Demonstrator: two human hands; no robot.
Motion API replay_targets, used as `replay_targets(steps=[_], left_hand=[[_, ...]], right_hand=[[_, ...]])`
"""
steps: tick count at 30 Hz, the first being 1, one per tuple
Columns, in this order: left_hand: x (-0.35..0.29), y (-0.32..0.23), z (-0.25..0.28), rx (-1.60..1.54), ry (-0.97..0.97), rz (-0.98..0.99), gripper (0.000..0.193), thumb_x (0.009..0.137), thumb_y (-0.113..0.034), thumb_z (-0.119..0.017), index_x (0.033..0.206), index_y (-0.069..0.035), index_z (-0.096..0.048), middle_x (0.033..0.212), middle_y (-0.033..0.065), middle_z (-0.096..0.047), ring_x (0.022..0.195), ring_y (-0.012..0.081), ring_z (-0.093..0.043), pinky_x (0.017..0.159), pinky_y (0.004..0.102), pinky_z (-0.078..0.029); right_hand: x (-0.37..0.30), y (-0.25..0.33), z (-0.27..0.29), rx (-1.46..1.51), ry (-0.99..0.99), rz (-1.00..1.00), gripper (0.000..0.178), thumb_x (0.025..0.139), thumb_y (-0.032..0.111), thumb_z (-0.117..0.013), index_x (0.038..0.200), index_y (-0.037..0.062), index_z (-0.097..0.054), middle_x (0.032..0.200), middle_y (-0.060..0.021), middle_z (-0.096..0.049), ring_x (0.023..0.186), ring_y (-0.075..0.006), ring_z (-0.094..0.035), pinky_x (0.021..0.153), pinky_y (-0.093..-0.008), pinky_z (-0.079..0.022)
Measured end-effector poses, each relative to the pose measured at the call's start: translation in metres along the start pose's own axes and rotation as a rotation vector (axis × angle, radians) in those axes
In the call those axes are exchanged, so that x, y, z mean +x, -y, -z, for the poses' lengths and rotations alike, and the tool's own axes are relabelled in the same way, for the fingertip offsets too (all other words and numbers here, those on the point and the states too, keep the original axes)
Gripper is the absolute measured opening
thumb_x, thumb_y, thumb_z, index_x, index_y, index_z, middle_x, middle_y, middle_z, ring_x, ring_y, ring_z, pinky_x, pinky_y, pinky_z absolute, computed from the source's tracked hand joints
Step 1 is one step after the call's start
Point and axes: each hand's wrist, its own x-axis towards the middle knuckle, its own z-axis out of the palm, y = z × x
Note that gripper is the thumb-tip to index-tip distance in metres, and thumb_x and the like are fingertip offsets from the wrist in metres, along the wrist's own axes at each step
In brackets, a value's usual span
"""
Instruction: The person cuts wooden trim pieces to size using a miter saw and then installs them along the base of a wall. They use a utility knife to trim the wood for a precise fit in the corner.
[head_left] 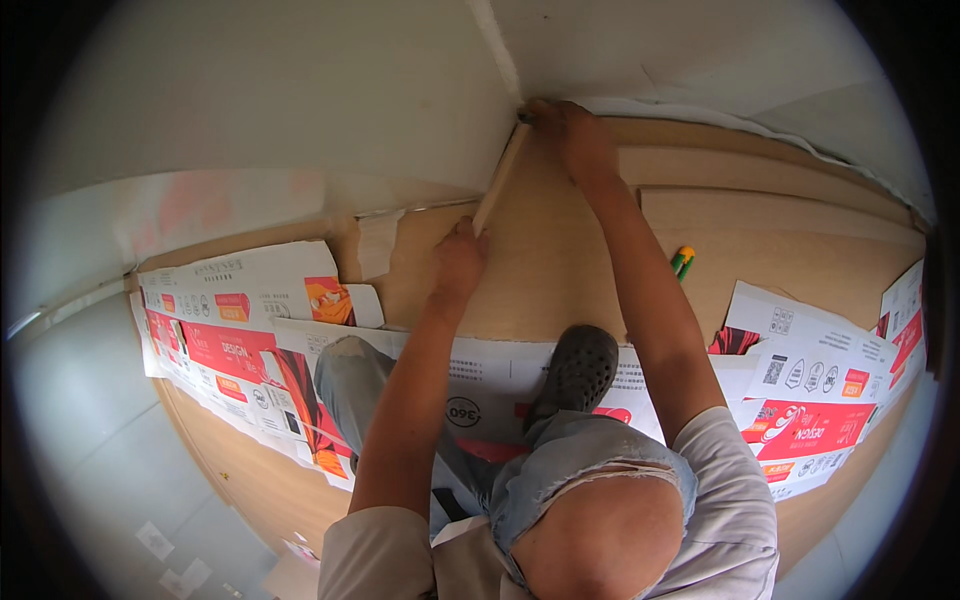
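A narrow light-brown strip [501,178] runs along the foot of the wall into the corner, on a brown board. The fingers of my left hand [460,258] are closed around its near end. At the far end, right in the corner, my right hand [580,145] is closed, with a small dark object [526,117] showing at its fingertips. The fingers hide most of that object, so its kind cannot be told. On the board to the right of my right forearm lies a green tool with a yellow end [684,262].
White walls [380,90] meet at the corner ahead. Long brown boards [780,215] lie along the right wall. Flattened printed cardboard [250,345] covers the board left and right of me. My dark clog [580,370] rests on cardboard in the middle. Pale floor tiles [110,400] show at left.
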Motion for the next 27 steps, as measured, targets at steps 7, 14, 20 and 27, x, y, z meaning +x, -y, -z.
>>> replay_targets(steps=[7, 14, 20, 27], left_hand=[[-0.001, -0.011, 0.003, 0.011, 0.078, 0.108, 0.033, 0.097, -0.030, -0.065, 0.105, 0.001, -0.057, 0.090, 0.0276, -0.070, 0.083, 0.0469, -0.069, 0.071, 0.0535, -0.057], [0.001, -0.010, 0.000, 0.020, 0.063, 0.085, 0.033, 0.095, -0.029, -0.066, 0.107, 0.001, -0.058, 0.089, 0.0271, -0.070, 0.082, 0.0446, -0.070, 0.070, 0.0516, -0.058], [-0.001, -0.008, -0.001, -0.025, 0.070, 0.082, 0.032, 0.096, -0.028, -0.066, 0.108, 0.001, -0.058, 0.091, 0.0259, -0.070, 0.083, 0.0445, -0.070, 0.072, 0.0508, -0.058], [0.003, -0.007, -0.004, 0.018, 0.055, 0.050, 0.032, 0.096, -0.027, -0.066, 0.107, 0.001, -0.056, 0.088, 0.0271, -0.069, 0.081, 0.0461, -0.069, 0.071, 0.0524, -0.057]], right_hand=[[-0.030, -0.030, 0.008, -0.106, 0.009, -0.202, 0.033, 0.095, 0.032, -0.062, 0.114, 0.0065, -0.071, 0.109, -0.0203, -0.071, 0.099, -0.0405, -0.068, 0.082, -0.0499, -0.054], [-0.035, -0.014, -0.031, 0.163, -0.010, -0.048, 0.032, 0.090, 0.023, -0.068, 0.117, 0.0048, -0.070, 0.113, -0.0177, -0.070, 0.102, -0.0380, -0.067, 0.088, -0.0456, -0.054], [-0.013, -0.018, -0.024, 0.406, 0.185, -0.096, 0.037, 0.090, 0.025, -0.069, 0.119, 0.0029, -0.069, 0.112, -0.0165, -0.073, 0.108, -0.0324, -0.067, 0.095, -0.0394, -0.051], [0.003, -0.027, -0.022, 0.319, 0.247, -0.030, 0.038, 0.087, 0.029, -0.072, 0.118, 0.0067, -0.070, 0.111, -0.0168, -0.073, 0.104, -0.0327, -0.069, 0.092, -0.0399, -0.052]])
